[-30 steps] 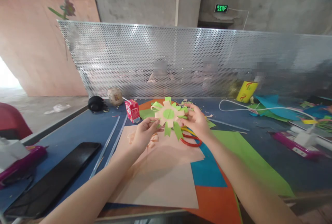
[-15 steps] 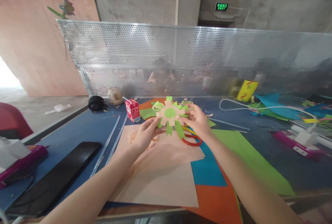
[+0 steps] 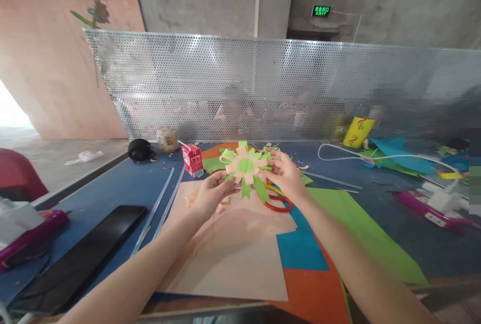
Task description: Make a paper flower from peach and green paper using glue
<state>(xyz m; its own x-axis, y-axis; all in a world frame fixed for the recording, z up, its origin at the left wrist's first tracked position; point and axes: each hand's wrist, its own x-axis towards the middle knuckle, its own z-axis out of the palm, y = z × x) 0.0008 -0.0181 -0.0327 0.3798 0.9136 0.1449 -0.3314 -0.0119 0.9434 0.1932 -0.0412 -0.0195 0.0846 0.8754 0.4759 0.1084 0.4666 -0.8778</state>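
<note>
Between both hands, above the table, is a paper flower (image 3: pixel 246 165) with a green round centre, peach petals and green strips behind them. My left hand (image 3: pixel 212 193) pinches its lower left edge, fingers closed. At its right side my right hand (image 3: pixel 286 176) grips the green outer strips between thumb and fingers. Scissors with red and yellow handles (image 3: pixel 278 204) lie just below, partly hidden by the flower and my right hand. Under my hands spread peach paper sheets (image 3: pixel 233 264), with small curled peach strips (image 3: pixel 221 205) beside my left hand.
A black phone (image 3: pixel 80 256), clear plastic strips (image 3: pixel 165 201) and a red drink carton (image 3: pixel 192 160) are on the left. Green paper (image 3: pixel 361 229), a purple power strip (image 3: pixel 428 208) and a yellow roll (image 3: pixel 358 131) are on the right. A perforated metal screen (image 3: pixel 225 78) stands behind.
The paper flower has shifted and tilted very slightly in my hands. Both hands keep their hold in nearly the same place.
</note>
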